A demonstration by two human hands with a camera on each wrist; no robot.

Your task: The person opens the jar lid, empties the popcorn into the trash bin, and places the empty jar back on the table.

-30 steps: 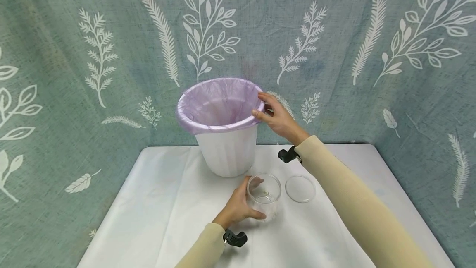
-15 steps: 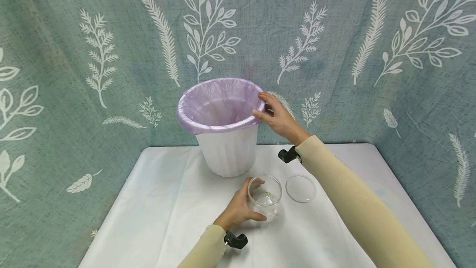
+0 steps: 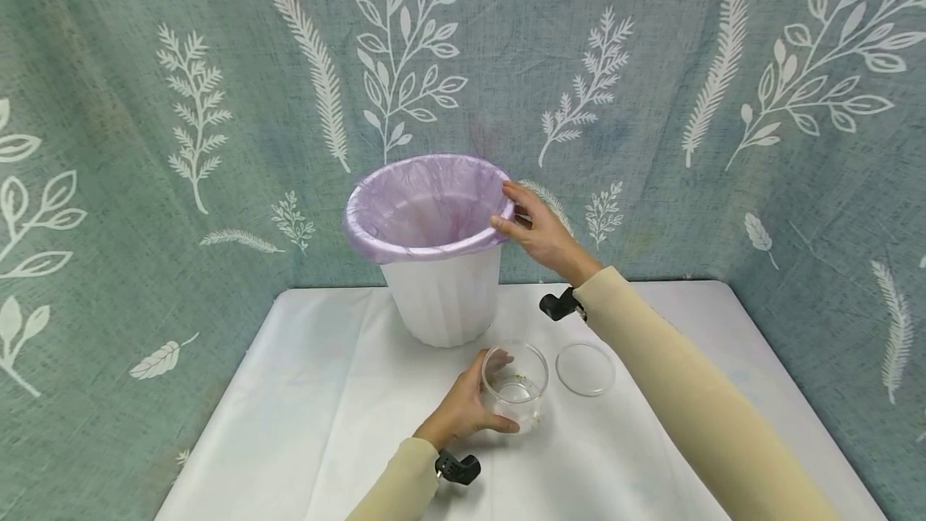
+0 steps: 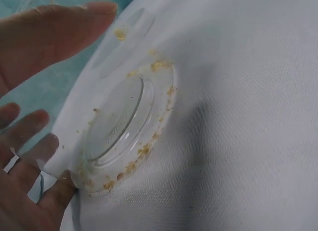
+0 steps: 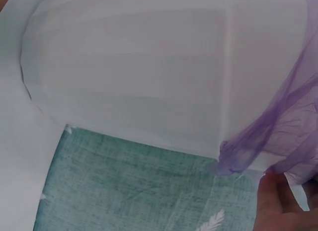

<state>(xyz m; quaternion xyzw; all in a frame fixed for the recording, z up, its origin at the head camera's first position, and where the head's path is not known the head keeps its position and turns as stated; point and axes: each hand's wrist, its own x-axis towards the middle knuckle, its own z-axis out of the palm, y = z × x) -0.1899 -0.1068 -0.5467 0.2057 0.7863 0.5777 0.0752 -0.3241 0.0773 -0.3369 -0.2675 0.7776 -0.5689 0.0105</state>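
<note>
My left hand (image 3: 466,404) is curved round the side of a clear glass jar (image 3: 519,416), thumb in front and fingers behind. The jar stands upright without its lid on the white cloth. In the left wrist view, yellowish crumbs (image 4: 144,150) lie round its base. A white trash can (image 3: 444,296) stands behind it, lined with a purple trash bag (image 3: 405,207) folded over the rim. My right hand (image 3: 546,235) grips the right side of that rim, thumb and fingertips on the bag. In the right wrist view, the bag (image 5: 293,121) hangs loosely over the can's outside.
A clear round lid (image 3: 586,370) lies flat to the right of the jar. White cloth (image 3: 304,392) covers the table. Green leaf-patterned fabric (image 3: 470,79) closes in the back and both sides. Each wrist carries a small black camera.
</note>
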